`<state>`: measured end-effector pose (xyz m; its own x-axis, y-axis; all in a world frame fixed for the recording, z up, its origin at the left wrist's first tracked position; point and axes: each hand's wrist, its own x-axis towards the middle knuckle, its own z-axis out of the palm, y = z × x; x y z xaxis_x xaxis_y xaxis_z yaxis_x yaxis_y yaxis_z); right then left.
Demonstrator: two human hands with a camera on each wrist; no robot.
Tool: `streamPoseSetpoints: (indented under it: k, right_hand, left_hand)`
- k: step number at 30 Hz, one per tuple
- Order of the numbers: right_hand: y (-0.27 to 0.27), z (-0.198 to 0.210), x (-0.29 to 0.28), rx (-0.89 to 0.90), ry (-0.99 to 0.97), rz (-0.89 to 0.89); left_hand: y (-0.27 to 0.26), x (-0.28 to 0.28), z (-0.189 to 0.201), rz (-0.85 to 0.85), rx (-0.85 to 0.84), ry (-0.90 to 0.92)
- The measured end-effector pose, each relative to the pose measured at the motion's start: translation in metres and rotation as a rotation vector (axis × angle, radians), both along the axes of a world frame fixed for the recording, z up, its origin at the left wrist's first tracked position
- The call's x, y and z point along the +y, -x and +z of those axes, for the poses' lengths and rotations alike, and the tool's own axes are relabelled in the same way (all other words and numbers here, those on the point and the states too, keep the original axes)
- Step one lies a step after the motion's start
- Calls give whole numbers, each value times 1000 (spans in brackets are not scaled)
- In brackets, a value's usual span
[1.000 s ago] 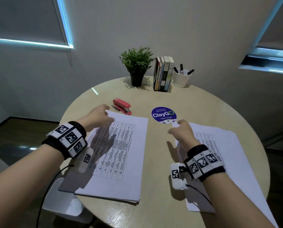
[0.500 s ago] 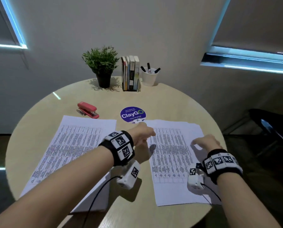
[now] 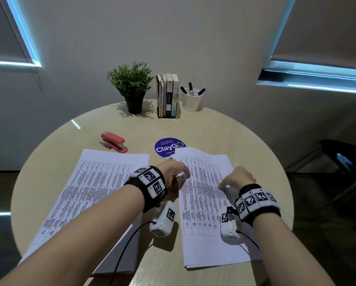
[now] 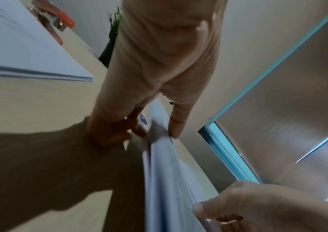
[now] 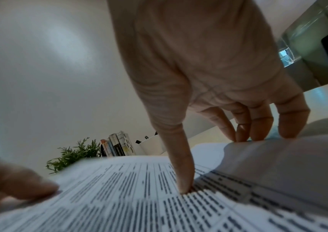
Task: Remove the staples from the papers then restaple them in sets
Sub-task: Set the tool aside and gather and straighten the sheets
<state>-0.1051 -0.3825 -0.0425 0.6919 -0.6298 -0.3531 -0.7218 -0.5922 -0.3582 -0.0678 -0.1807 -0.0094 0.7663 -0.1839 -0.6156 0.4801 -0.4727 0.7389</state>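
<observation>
Two stacks of printed papers lie on the round table. The left stack lies flat and untouched. Both hands hold the right stack. My left hand pinches its left edge, thumb on top and fingers beneath. My right hand grips the right edge, with its thumb pressed on the print and its fingers curled round the edge. The top sheets bow upward between the hands. A red stapler sits beyond the left stack. No staple is visible.
At the table's far side stand a potted plant, a row of books and a white cup of markers. A blue round ClayGo sticker lies partly under the right stack. A dark chair is at the right.
My left hand left the left stack and crossed to the right stack's left edge. My right hand shifted to its right edge. Both now grip it and the top sheets have lifted.
</observation>
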Motion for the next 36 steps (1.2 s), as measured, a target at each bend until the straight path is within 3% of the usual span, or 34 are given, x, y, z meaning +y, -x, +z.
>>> streamPoseSetpoints:
  k: [4,10,12,14,16,19,22,25,28,32,36]
  right_hand:
    - [1,-4,-2,-15,-21,-12]
    - [7,0,-6,-62,-90,-30]
    - [6,4,-11,-179,-285,-118]
    - [9,20,-15,-381,-677,-256]
    - [13,45,-19,-538,-922,-305]
    - [5,82,-22,-853,-769,-157]
    - [5,120,0,-1193,-540,17]
    - [7,133,22,-1364,-527,127]
    - [4,114,27,-1320,-587,151]
    - [4,80,30,-1127,-648,73]
    - [4,45,26,-908,-610,-357]
  left_hand:
    - [7,-9,3,-4,-1,82]
    - [17,-30,1,-95,-294,117]
    - [19,-28,8,-117,-396,161]
    - [14,-19,24,-149,-452,233]
    - [6,-7,46,-167,-498,323]
    - [-3,7,82,-147,-635,504]
    - [-9,8,111,-65,-847,522]
    - [-15,10,127,-30,-1007,548]
    - [-19,18,116,-4,-982,556]
    - [-22,22,82,39,-839,505]
    - [-38,23,64,237,-691,528]
